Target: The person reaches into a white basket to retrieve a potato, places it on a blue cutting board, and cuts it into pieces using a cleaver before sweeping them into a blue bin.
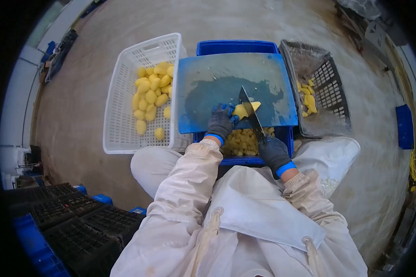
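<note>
A white apron [263,217] and pale sleeves fill the bottom centre of the frame, belonging to a seated person seen from above. Just beyond the lap, right of centre, the gloved right hand [273,152] has its grip wrapped firmly round the handle of a broad-bladed knife [249,107], which slants up and to the left. The gloved left hand [221,123], near the centre, pinches the left end of a peeled yellow piece [239,111]; that piece lies on the blue cutting board [203,69], slightly right of the frame's centre, with the blade across it. Whether it is potato or mango is hard to tell at this size.

To cut well, the left fingertips should stay curled back from the edge, the piece held flat and steady, and the blade brought straight down with even pressure.

Under the near edge of the board, a blue tub [290,138] holds small cut yellow chunks [238,143]. At upper left stands a white mesh basket [117,104] of whole peeled yellow pieces [150,97]; at upper right, a black plastic crate [332,83] holds irregular yellow pieces [311,104]. Behind them, a smooth, brownish-grey floor [240,18] stretches to the top of the frame.
</note>
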Demonstrator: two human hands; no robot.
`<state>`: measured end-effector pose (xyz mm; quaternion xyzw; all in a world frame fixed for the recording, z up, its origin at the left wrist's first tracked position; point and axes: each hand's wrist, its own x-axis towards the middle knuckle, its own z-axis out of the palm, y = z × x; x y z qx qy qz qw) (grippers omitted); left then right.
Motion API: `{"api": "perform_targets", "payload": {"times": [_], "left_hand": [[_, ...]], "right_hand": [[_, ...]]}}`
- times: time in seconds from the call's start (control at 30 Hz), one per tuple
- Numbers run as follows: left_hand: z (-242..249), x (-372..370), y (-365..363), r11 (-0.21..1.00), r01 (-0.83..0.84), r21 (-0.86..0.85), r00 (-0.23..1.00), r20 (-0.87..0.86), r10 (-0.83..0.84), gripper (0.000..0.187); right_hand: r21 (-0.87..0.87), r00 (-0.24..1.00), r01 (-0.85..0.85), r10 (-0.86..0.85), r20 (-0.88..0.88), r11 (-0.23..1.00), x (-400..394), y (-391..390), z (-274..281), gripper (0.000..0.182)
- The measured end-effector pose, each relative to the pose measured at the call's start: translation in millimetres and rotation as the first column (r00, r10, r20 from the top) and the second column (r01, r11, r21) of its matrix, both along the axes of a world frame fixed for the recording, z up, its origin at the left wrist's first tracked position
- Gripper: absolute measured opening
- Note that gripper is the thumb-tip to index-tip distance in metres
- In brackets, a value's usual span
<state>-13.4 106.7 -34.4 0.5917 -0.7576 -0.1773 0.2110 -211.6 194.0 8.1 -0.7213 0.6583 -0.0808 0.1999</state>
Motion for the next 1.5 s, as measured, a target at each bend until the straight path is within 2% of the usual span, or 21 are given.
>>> {"api": "perform_targets", "payload": {"times": [0.3, 0.4, 0.47, 0.5, 0.53, 0.57, 0.7, 0.77, 0.83, 0.9, 1.03, 1.13, 1.17, 1.2, 1.23, 1.27, 1.33, 1.4, 1.43, 1.47, 1.5], "left_hand": [[-10.1, 8.4, 6.5, 0.996, 0.011, -0.093, 0.994, -0.107, -0.021, 0.035], [-5.8, 5.6, 2.4, 1.000, -0.003, -0.015, 0.999, -0.041, 0.003, 0.036], [-4.9, 8.1, 3.0, 0.997, 0.049, -0.053, 0.998, 0.029, -0.048, 0.034], [-3.1, 10.1, 1.8, 0.997, 0.050, -0.051, 0.998, 0.031, -0.048, 0.034], [-0.4, 12.3, -2.8, 0.999, 0.031, 0.035, 0.999, -0.028, -0.030, 0.036], [1.5, 12.3, -10.2, 0.993, 0.020, 0.120, 0.996, -0.084, -0.010, 0.038], [-10.5, -13.9, -38.5, 0.983, 0.012, -0.185, 1.000, 0.025, -0.008, 0.049], [-11.7, -36.3, -49.3, 0.969, 0.212, -0.124, 0.973, 0.115, -0.199, 0.047], [-36.7, -52.0, -30.0, 0.824, 0.419, -0.380, 0.898, 0.308, -0.315, 0.046], [-16.5, -54.5, -6.4, 0.824, 0.523, -0.217, 0.849, 0.217, -0.482, 0.047], [-7.5, -27.9, 40.3, 0.690, 0.680, -0.248, 0.729, 0.126, -0.673, 0.048], [58.1, 30.0, 23.0, 0.801, 0.586, -0.121, 0.810, 0.092, -0.579, 0.045], [33.8, 59.9, 0.1, 0.798, 0.433, -0.418, 0.901, 0.186, -0.392, 0.043], [37.8, 94.1, -19.7, 0.818, 0.342, -0.463, 0.742, 0.667, 0.066, 0.025], [28.2, 135.5, -37.3, 0.783, 0.057, -0.619, 0.968, 0.227, 0.109, 0.023], [47.5, 160.5, -54.2, 0.861, -0.499, -0.096, 0.758, -0.529, 0.380, 0.019], [-24.6, 251.2, -84.1, 0.833, -0.494, -0.247, 0.869, -0.127, 0.478, 0.030], [-66.5, 292.6, -79.9, 0.742, -0.650, 0.164, 0.758, 0.072, 0.649, 0.059], [-107.6, 310.1, -81.3, 0.722, -0.637, 0.269, 0.769, 0.155, 0.620, 0.061], [-119.7, 312.3, -77.8, 0.679, -0.618, 0.397, 0.783, 0.233, 0.577, 0.072], [-152.0, 316.3, -75.0, 0.673, -0.598, 0.434, 0.800, 0.279, 0.531, 0.077]], "right_hand": [[-0.062, 0.985, 0.035, -0.023, 0.173, 0.997, 11.0, 15.4, 33.7, 0.025], [0.218, 0.999, 0.036, -0.041, 0.017, 0.975, 7.2, 5.1, 1.2, 0.023], [-0.305, 0.920, -0.393, 0.371, -0.128, 0.868, -13.9, 7.9, -6.4, 0.021], [-0.303, 0.920, -0.392, 0.371, -0.125, 0.869, -17.1, 10.5, 4.3, 0.021], [-0.154, 0.940, -0.039, 0.088, 0.329, 0.987, -21.1, 12.3, 26.8, 0.020], [0.139, 0.707, 0.235, -0.267, 0.655, 0.962, -25.9, 11.4, 42.0, 0.019], [-0.069, 0.829, 0.184, -0.117, 0.547, 0.981, -75.5, 5.2, 58.8, 0.019], [0.181, 0.593, 0.367, -0.379, 0.710, 0.912, -77.3, 4.2, 72.7, 0.018], [0.156, 0.620, 0.348, -0.352, 0.701, 0.924, -87.4, 5.6, 61.3, 0.018], [0.103, 0.686, 0.320, -0.305, 0.661, 0.942, -97.4, 2.3, 43.6, 0.018], [0.103, 0.740, 0.206, -0.224, 0.635, 0.973, -86.2, -17.9, 32.4, 0.023], [0.386, 0.627, 0.263, -0.461, 0.628, 0.884, -65.9, -39.1, 42.2, 0.030], [0.318, 0.713, 0.239, -0.388, 0.584, 0.918, -71.9, -50.6, 24.9, 0.031], [0.249, 0.789, 0.211, -0.316, 0.527, 0.945, -74.8, -61.1, 12.8, 0.032], [0.205, 0.883, 0.203, -0.269, 0.385, 0.958, -75.7, -70.6, 5.1, 0.034], [0.199, 0.889, 0.193, -0.257, 0.380, 0.961, -76.3, -77.0, -5.2, 0.034], [0.114, 0.942, 0.139, -0.167, 0.290, 0.984, -75.9, -85.2, -22.4, 0.035], [0.202, 0.945, 0.135, -0.187, 0.269, 0.970, -67.9, -86.5, -14.1, 0.035], [-0.123, 0.979, -0.204, 0.198, -0.056, 0.971, -77.6, -81.6, -21.6, 0.034], [-0.281, 0.777, -0.587, 0.429, -0.461, 0.760, -80.9, -84.0, -26.9, 0.033], [-0.269, 0.772, -0.587, 0.429, -0.468, 0.763, -67.9, -87.1, -18.3, 0.033]]}}
